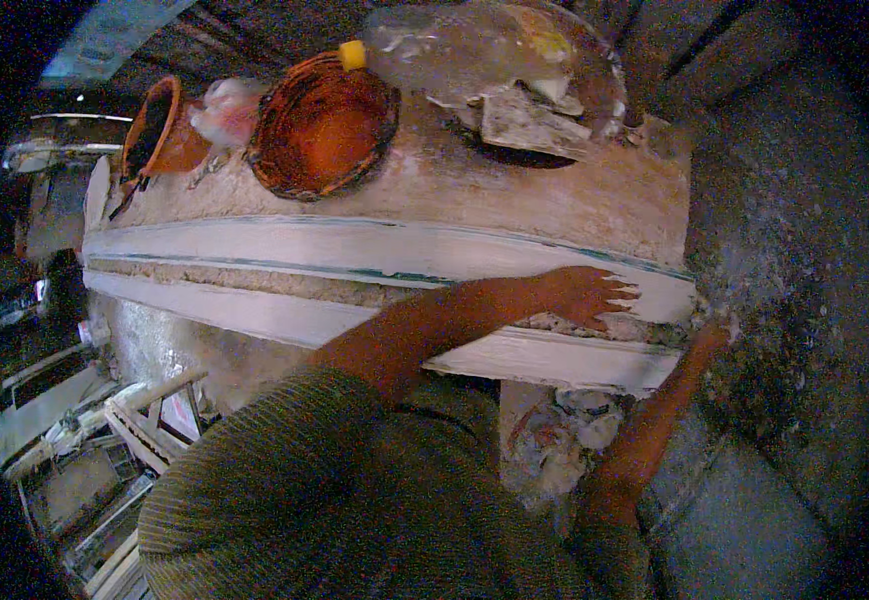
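Observation:
Two long white strips, perhaps mouldings, lie side by side across a plaster-smeared table. The far strip [355, 240] has thin teal lines along its edges; the near strip [555, 358] lies closer to my body. My left arm reaches across both. With its fingers spread, my left hand [580, 297] rests near the right end of the far strip, over the gap between the two. Beside the strips' right ends is my right hand [723, 332], dim and blurred; its fingers and anything in them cannot be made out.
An orange-brown bowl [325, 130] stands at the back, left of a large clear plastic bottle [435, 50] with a yellow cap and some pale broken slabs [530, 125]. An orange bucket [160, 130] lies tilted at far left. Wooden frames [140, 430] stand at lower left.

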A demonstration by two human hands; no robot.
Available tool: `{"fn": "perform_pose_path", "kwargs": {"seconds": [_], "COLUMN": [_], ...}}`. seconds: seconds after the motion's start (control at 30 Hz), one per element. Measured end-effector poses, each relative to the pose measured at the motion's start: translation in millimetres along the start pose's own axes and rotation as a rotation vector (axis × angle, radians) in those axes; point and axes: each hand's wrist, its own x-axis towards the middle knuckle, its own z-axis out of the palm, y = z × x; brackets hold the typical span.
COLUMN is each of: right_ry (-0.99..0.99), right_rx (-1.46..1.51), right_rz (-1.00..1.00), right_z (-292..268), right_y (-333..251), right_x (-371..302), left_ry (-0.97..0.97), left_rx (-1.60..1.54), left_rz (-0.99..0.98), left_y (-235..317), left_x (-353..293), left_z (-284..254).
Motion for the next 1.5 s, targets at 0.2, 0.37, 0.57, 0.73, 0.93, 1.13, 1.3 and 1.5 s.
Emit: {"fn": "perform_pose_path", "kwargs": {"seconds": [0.2, 0.37, 0.57, 0.73, 0.93, 1.13, 1.3, 1.5], "right_ry": [-0.107, -0.072, -0.347, 0.072, -0.214, -0.224, -0.191, -0.320], "right_rx": [-0.031, 0.166, 0.441, 0.619, 0.338, 0.305, 0.444, 0.458], "right_rz": [-0.231, -0.310, -0.617, -0.898, -0.908, -0.395, -0.272, -0.353], "right_z": [-29.2, -137.5, -198.9, -217.1, -226.6, -229.7, -215.2, -234.5], "right_y": [-168.3, -338.4, -485.9, -584.2, -600.5, -464.7, -438.9, -507.0], "right_x": [-112.7, -275.0, -400.4, -484.7, -469.0, -385.7, -390.8, -449.7], "left_ry": [-0.182, -0.293, -0.324, -0.344, -0.479, -0.459, -0.426, -0.432], "left_rx": [-0.029, 0.031, 0.060, 0.127, 0.203, 0.187, 0.210, 0.230], "left_rz": [-0.148, -0.252, -0.349, -0.542, -0.506, -0.435, -0.294, -0.157], "left_y": [6.2, 26.5, 50.3, 64.3, 58.9, 57.8, 36.3, 8.6], "left_x": [-162.6, -328.1, -495.7, -592.2, -618.2, -602.1, -571.4, -482.3], "left_z": [-76.8, -162.9, -226.0, -253.7, -272.0, -280.2, -266.7, -229.4]}}
